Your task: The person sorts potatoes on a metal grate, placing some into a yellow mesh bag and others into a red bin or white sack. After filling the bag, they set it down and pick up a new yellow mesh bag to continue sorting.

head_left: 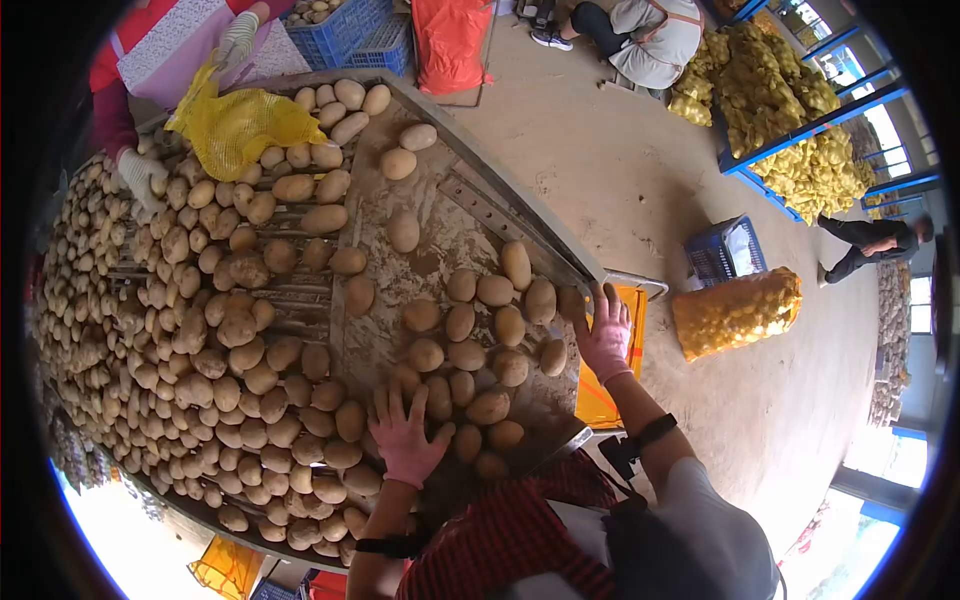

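Observation:
Many brown potatoes (466, 354) lie on a dirty metal sorting table (400, 285), spread loosely on its right part and piled densely on the left. My left hand (405, 442), in a pink glove, rests with fingers spread at the near edge of the loose potatoes, its fingertips by a potato. My right hand (606, 338), also gloved in pink, is at the table's right end with fingers stretched out. Its fingers are beside a potato (572, 303) at the edge; whether they press on it is hard to see. Below that edge hangs an orange mesh bag (600, 400).
Across the table, another person's gloved hand (143, 178) touches the pile near a yellow mesh bag (235, 128). On the floor are a filled potato sack (738, 312) and a blue crate (722, 250). Someone walks (875, 245) at the right; another person (655, 40) crouches behind.

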`<action>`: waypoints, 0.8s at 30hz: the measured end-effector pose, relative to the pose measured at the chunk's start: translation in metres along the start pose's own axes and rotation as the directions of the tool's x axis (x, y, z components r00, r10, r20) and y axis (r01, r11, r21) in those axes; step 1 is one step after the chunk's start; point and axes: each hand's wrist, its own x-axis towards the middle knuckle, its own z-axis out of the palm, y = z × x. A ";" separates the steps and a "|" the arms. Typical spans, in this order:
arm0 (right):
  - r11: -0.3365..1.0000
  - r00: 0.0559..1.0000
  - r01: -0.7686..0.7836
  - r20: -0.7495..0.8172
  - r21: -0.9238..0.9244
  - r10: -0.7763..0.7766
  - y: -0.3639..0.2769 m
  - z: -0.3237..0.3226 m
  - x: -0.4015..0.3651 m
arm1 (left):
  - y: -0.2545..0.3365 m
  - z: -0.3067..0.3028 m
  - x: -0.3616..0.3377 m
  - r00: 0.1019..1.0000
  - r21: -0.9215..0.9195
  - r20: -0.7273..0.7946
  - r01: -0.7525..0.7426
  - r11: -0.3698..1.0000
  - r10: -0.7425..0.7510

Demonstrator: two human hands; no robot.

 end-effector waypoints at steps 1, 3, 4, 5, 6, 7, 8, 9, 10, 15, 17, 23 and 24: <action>0.999 0.998 0.045 0.033 -0.014 -0.044 0.005 -0.002 0.004 | 0.006 0.002 -0.003 0.998 -0.049 -0.016 -0.057 0.997 0.056; 0.999 0.997 0.034 0.075 0.017 -0.035 0.005 -0.008 -0.003 | 0.009 0.006 -0.027 0.994 -0.097 -0.044 -0.103 0.990 0.099; 1.000 0.992 0.007 0.124 0.015 -0.009 0.002 -0.012 -0.007 | 0.009 0.007 -0.036 0.993 -0.190 -0.111 -0.064 0.980 0.043; 1.000 0.986 -0.017 0.168 0.013 0.014 0.000 -0.014 -0.009 | 0.009 0.006 -0.044 0.984 -0.280 -0.179 -0.034 0.959 -0.017; 1.000 0.987 -0.019 0.158 0.018 0.016 -0.003 -0.012 -0.012 | 0.007 0.004 -0.048 0.982 -0.279 -0.189 -0.025 0.960 -0.030; 1.000 0.988 -0.003 0.156 0.024 -0.001 -0.007 -0.010 -0.015 | 0.001 0.001 -0.052 0.960 -0.219 -0.250 0.074 0.973 -0.129; 0.998 0.987 -0.038 0.160 0.046 0.030 -0.011 -0.008 -0.020 | -0.005 -0.003 -0.056 0.924 -0.163 -0.312 0.177 0.971 -0.221; 0.995 0.985 -0.074 0.163 0.065 0.062 -0.014 -0.007 -0.023 | -0.011 -0.002 -0.058 0.919 -0.165 -0.320 0.187 0.969 -0.231; 0.997 0.993 -0.043 0.113 0.058 0.037 -0.017 -0.006 -0.025 | -0.016 -0.001 -0.060 0.887 -0.148 -0.313 0.307 0.940 -0.339; 0.932 0.961 0.263 0.024 0.251 -0.277 -0.050 -0.008 -0.064 | -0.005 0.011 -0.072 0.945 0.063 -0.032 0.327 0.943 -0.326; 0.834 0.933 0.085 0.250 0.546 -0.259 -0.064 -0.011 -0.080 | 0.011 0.038 -0.080 0.942 0.006 -0.058 0.332 0.943 -0.331; 0.826 0.859 0.434 0.111 0.360 -0.499 -0.097 -0.035 -0.044 | 0.042 0.033 -0.090 0.991 -0.144 0.069 0.121 0.982 -0.112; 0.772 0.811 0.486 0.119 0.411 -0.573 -0.110 -0.033 -0.034 | 0.046 0.031 -0.093 0.998 -0.226 0.053 -0.007 0.974 0.020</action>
